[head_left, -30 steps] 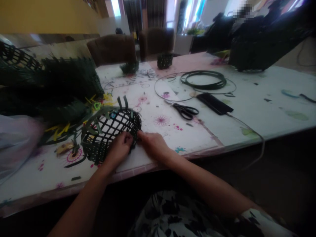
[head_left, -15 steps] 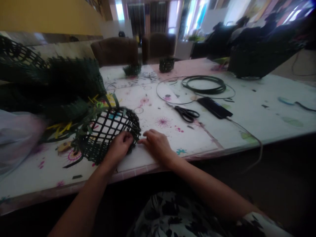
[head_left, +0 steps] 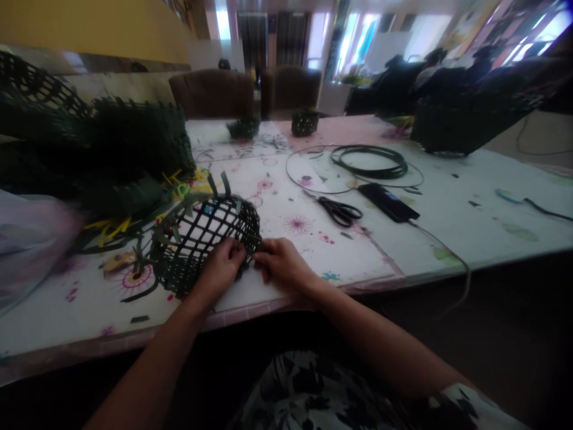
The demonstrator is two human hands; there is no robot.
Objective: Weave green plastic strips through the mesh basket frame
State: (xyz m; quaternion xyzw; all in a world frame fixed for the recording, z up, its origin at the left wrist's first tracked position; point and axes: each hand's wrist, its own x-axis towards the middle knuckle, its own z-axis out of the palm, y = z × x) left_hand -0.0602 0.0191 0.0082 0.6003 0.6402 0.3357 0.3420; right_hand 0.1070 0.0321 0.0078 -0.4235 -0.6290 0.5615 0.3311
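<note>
Both your left hand [head_left: 219, 270] and right hand [head_left: 284, 264] are pinching the edge of a dark green lattice basket [head_left: 210, 226], steadying it on the table [head_left: 340, 254].

Scissors [head_left: 339, 210] right of the woven basket [head_left: 185, 272]; coil [head_left: 372, 173] behind them

Two hands [head_left: 218, 270], one basket [head_left: 206, 242] between them, one pair of scissors [head_left: 340, 212], two chairs [head_left: 211, 95] at upper middle.
</note>
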